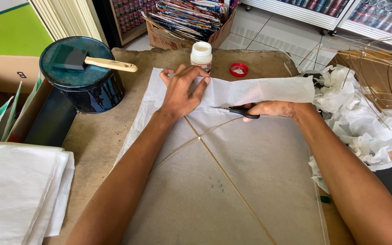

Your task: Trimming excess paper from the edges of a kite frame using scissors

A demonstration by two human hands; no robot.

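Note:
A sheet of thin white paper lies on the table over a frame of thin bamboo sticks that cross near the middle. My left hand presses flat on the paper's folded upper strip, fingers spread. Black-handled scissors are in my right hand, blades pointing left along the fold, just right of my left hand.
A dark round tin with a foam brush on its lid stands at the left. A white glue bottle and its red cap sit at the back. Paper scraps pile at right; stacked white sheets lie front left.

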